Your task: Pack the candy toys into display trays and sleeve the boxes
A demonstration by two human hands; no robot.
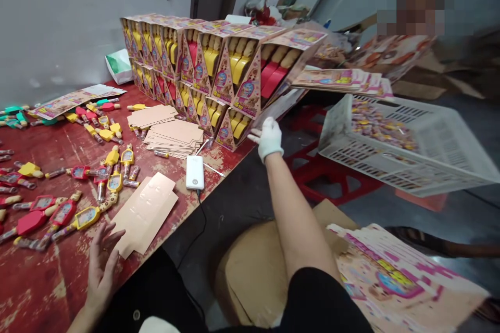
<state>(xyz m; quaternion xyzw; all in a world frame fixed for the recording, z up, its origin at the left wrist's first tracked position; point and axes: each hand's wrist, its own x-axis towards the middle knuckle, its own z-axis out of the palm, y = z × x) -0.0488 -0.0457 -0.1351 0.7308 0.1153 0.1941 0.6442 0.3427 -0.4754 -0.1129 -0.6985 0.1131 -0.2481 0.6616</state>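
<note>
Filled boxes stand in 2 tiers; loose toys lie unboxed; left hand, grip apart; right hand, grip unclear.

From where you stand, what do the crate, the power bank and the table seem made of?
Crate: likely matte white plastic, with moulded slots.
Power bank: probably smooth white plastic, rounded edges.
Table: red painted surface, worn pale in patches; base material unclear.

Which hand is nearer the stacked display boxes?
Right: the right hand is close to the near end of the display boxes; the left hand is farther off, near the flat cardboard pieces.
</note>
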